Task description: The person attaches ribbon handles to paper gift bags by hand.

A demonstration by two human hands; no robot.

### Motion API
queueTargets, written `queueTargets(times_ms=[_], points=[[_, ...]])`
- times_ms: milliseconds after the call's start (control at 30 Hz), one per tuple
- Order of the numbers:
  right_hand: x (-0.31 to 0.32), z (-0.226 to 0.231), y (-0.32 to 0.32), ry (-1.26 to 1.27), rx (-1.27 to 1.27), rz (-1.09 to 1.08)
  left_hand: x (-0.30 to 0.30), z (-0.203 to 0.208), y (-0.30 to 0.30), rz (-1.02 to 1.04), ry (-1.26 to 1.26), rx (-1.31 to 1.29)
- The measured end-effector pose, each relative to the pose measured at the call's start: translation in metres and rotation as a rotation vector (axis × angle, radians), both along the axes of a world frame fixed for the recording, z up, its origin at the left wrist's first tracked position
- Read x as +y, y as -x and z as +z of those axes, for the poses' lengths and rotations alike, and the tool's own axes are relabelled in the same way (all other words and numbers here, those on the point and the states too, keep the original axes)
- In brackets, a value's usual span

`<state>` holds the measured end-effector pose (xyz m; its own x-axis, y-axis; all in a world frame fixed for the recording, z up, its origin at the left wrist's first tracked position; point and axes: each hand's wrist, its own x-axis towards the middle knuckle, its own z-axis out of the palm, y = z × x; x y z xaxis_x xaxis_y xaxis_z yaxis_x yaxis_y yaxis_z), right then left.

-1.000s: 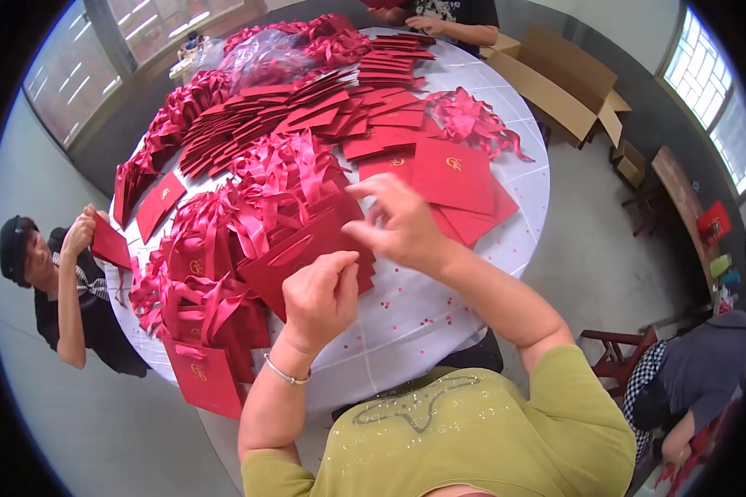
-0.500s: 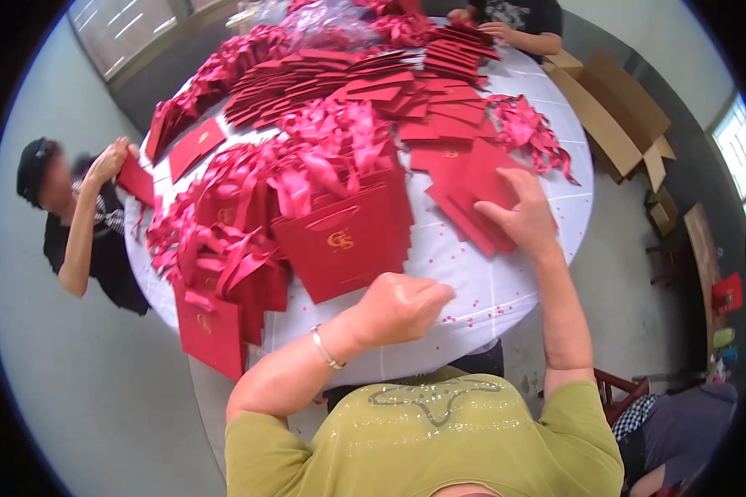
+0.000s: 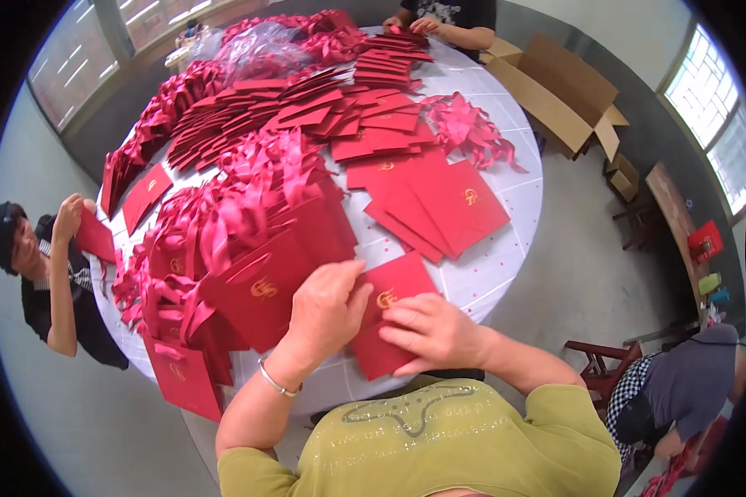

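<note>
A flat red paper bag [image 3: 381, 354] with a gold emblem lies close in front of me at the table's near edge. My right hand [image 3: 435, 331] is closed on its right side, with the fingers across its face and the thumb lower down. At its left edge is my left hand [image 3: 327, 308], fingers curled and the thumb by the upper left corner; its fingertips are partly hidden. Just left of that hand stand upright red bags [image 3: 261, 290] with pink ribbon handles [image 3: 224, 215]. Beyond my right hand, several flat red bags [image 3: 464, 203] overlap in a fanned pile.
More flat red bags [image 3: 249, 108] cover the far side of the round white-clothed table [image 3: 514, 157]. Loose pink ribbons [image 3: 464, 128] lie at right. Co-workers sit at left [image 3: 46, 273], far side [image 3: 456, 21] and lower right [image 3: 680, 389]. Open cartons [image 3: 564, 91] stand on the floor.
My right hand has come from the fanned pile toward me with a flat red bag. My left hand has moved to that bag's left edge. The view has shifted to the right.
</note>
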<state>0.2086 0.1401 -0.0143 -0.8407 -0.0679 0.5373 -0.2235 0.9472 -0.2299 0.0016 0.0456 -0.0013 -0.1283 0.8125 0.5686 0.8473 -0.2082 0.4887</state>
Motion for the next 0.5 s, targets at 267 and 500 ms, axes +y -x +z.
queueTargets(times_ms=[267,500], points=[[0.025,0.003,-0.002,0.258,-0.021,0.083,0.009,-0.017,-0.005,-0.106,0.130,0.162],[0.212,0.027,0.022,-0.081,0.308,-0.567,0.016,-0.010,-0.015,-0.137,0.152,0.061]])
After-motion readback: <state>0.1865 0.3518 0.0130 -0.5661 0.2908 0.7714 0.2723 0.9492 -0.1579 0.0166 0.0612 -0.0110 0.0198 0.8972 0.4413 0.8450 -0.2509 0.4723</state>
